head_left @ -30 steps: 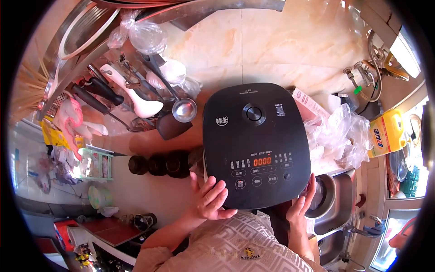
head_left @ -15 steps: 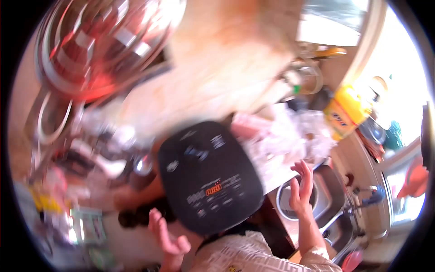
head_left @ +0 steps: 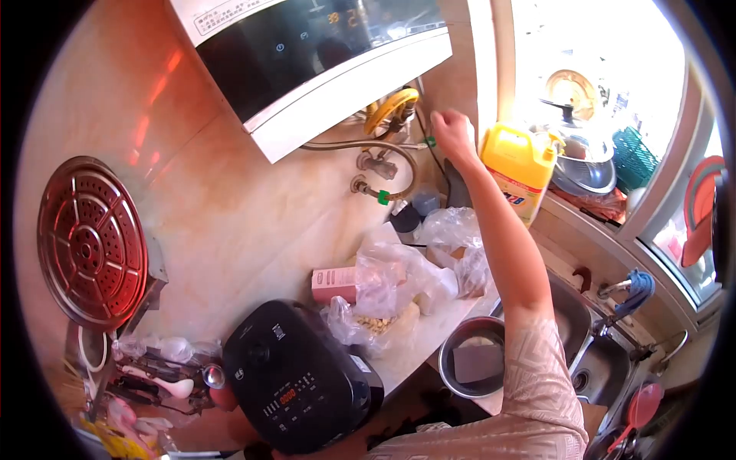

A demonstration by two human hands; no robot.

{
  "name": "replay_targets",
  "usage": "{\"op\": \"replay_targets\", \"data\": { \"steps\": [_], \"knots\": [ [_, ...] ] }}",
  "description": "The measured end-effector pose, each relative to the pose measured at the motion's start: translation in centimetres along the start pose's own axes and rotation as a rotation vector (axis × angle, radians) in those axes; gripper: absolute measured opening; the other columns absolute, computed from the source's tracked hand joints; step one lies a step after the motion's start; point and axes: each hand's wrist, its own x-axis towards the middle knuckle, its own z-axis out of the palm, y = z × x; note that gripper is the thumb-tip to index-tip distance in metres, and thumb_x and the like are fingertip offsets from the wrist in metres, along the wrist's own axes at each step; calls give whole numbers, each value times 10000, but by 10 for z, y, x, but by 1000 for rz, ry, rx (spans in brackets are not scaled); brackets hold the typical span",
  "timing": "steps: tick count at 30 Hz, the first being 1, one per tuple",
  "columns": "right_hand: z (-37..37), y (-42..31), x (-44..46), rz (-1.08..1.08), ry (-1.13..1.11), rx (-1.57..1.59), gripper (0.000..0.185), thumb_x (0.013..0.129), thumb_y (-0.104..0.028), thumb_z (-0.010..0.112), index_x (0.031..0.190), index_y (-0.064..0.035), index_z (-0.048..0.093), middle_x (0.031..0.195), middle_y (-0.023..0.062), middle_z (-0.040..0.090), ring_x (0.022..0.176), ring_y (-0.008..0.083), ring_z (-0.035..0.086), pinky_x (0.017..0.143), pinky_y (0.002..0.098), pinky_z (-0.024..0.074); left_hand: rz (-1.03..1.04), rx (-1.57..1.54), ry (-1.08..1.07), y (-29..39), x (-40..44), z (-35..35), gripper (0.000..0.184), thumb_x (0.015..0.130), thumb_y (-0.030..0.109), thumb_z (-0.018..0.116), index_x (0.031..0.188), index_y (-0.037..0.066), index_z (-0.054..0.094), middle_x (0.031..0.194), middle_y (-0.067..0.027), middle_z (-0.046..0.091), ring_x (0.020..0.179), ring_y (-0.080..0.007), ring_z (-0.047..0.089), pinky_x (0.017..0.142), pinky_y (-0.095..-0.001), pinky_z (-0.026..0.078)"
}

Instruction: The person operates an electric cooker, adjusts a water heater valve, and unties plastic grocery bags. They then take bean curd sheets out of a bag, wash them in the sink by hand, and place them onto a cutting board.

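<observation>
**My right hand is up by the dark cord, beside the yellow bottle**

My right hand [head_left: 454,134] is raised at the end of my outstretched arm, below the white-edged wall unit [head_left: 349,77] with its lit display. My fingers look curled in towards the palm, but they are blurred, so I cannot tell how tightly they close or whether they have hold of anything. The dark cord [head_left: 435,153] runs down the wall just beside them; I cannot tell whether I touch it. The yellow bottle [head_left: 517,157] stands upright close to my wrist, on the window side. On the other side are the yellow hose [head_left: 381,115] and the grey hose [head_left: 415,172] beneath the unit. My left hand is out of view, so I cannot tell its state.

Lower down, the black cooker [head_left: 299,376] sits with its lid closed and orange digits lit on its panel. Near it on the table [head_left: 399,366] are the pink box [head_left: 334,284] and clear plastic bags [head_left: 391,280], one with small yellowish pieces [head_left: 376,325] in it. The metal pot [head_left: 447,356] has a grey rectangular piece [head_left: 478,363] within its rim and stands near the sink [head_left: 563,310]. A blue cloth [head_left: 640,288] hangs at the tap. Beyond the window frame I see the green basket [head_left: 635,159] beside some pans, and on the opposite side the red perforated disc [head_left: 92,245] is against the wall.
</observation>
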Motion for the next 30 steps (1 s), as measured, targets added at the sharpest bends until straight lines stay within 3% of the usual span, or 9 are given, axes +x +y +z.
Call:
{"op": "replay_targets", "data": {
  "steps": [3,4,5,6,7,9,14,18,30],
  "knots": [
    [57,24,55,-15,38,-207,387,886,-352,480,845,-33,695,877,211,674,874,347,660,807,436,520,-40,-15,-89,29,-29,18,525,874,290,563,1303,-5,497,1310,-201,523,1211,-329,492,1002,-395,382],
    [68,39,78,-200,-226,-807,343,898,-294,459,832,-60,702,841,178,680,817,298,673,735,410,541,-106,-2,-103,26,-52,14,549,859,304,563,1304,-9,489,1326,-195,514,1242,-322,475,1028,-399,364],
    [63,34,83,-273,-270,-822,294,893,-244,470,825,-74,701,806,149,679,754,261,670,668,387,543,6,135,-176,-8,-57,25,495,813,277,621,1252,58,553,1247,-168,579,1177,-327,529,962,-387,423],
    [66,38,91,-289,-271,-773,293,892,-243,471,827,-74,700,807,149,678,755,261,670,669,387,542,-207,174,-277,9,-63,20,469,768,222,672,1192,42,588,1148,-170,631,1106,-360,573,907,-426,454],
    [70,41,91,-254,-252,-681,291,892,-243,472,829,-74,699,809,150,678,757,261,669,670,387,542,-102,101,-195,16,-71,20,402,762,161,656,1142,38,612,1067,-184,656,1036,-365,610,848,-423,483],
    [64,45,100,-149,-200,-502,288,890,-243,473,832,-73,698,812,150,677,759,261,669,672,387,541,-430,-51,-11,93,-55,-9,357,780,64,611,1135,23,603,1032,-173,665,986,-255,645,828,-360,498],
    [49,46,104,-56,-186,-374,281,887,-242,478,841,-70,695,820,150,676,766,261,666,678,388,539,-149,-269,659,183,-4,-74,233,815,-40,512,1033,-19,593,1068,-147,654,1043,-240,603,892,-357,472],
    [50,43,101,-57,-190,-355,275,884,-242,482,849,-69,693,826,151,674,772,261,664,683,388,538,628,105,296,256,3,-115,110,787,149,638,760,87,551,1039,-64,677,1013,-241,595,994,-450,369],
    [55,50,88,-65,-197,-324,262,876,-240,493,871,-63,686,845,152,670,788,260,658,697,390,534,688,17,6,321,17,-85,356,772,278,679,559,107,450,1147,-92,656,1052,-230,578,1010,-494,286]
  ]
}}
